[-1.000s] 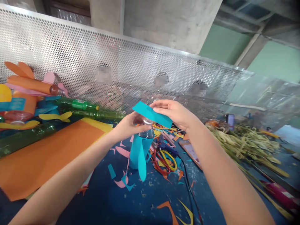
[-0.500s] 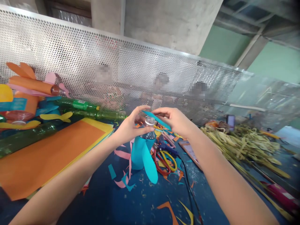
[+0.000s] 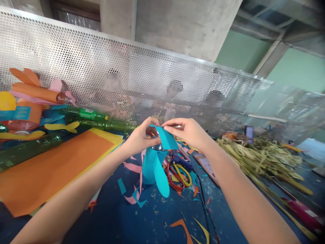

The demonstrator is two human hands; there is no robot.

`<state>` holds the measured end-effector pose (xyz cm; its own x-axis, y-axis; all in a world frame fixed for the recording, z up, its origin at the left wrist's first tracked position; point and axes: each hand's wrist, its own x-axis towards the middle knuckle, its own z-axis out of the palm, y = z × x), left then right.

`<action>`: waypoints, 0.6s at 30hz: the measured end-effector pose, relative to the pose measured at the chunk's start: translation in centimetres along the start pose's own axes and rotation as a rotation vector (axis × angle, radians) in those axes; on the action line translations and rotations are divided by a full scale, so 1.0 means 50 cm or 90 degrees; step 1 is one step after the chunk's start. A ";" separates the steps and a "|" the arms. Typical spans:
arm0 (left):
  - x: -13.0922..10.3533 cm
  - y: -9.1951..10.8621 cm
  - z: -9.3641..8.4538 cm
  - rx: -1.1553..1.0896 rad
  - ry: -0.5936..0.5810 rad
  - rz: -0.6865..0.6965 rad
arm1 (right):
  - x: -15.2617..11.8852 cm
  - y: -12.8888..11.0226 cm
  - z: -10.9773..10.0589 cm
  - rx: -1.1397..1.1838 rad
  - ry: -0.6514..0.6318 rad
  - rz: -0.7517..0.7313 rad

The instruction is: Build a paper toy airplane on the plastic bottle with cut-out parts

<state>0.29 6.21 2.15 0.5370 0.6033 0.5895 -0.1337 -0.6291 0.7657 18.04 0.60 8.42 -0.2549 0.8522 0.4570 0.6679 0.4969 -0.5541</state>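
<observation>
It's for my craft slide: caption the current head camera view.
Left hand at the top of a paper-wrapped bottle, right hand holding a blue paper strip there, scissors lying nearby.

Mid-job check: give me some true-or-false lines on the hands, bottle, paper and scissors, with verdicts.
1. The left hand is at the neck of the bottle. True.
2. The bottle is lying on its side. False: it stands upright.
3. The right hand holds a blue paper strip. True.
4. The orange sheet is right of the bottle in the picture. False: it lies to the left.
5. The scissors are in the left hand. False: they lie on the table.
</observation>
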 end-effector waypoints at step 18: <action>-0.004 0.012 0.007 0.052 0.008 -0.023 | -0.013 -0.014 -0.011 -0.045 -0.019 -0.001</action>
<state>0.37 5.54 2.39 0.5303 0.6320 0.5651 -0.0456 -0.6444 0.7634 18.13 -0.37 8.90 -0.2759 0.8567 0.4357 0.7152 0.4859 -0.5025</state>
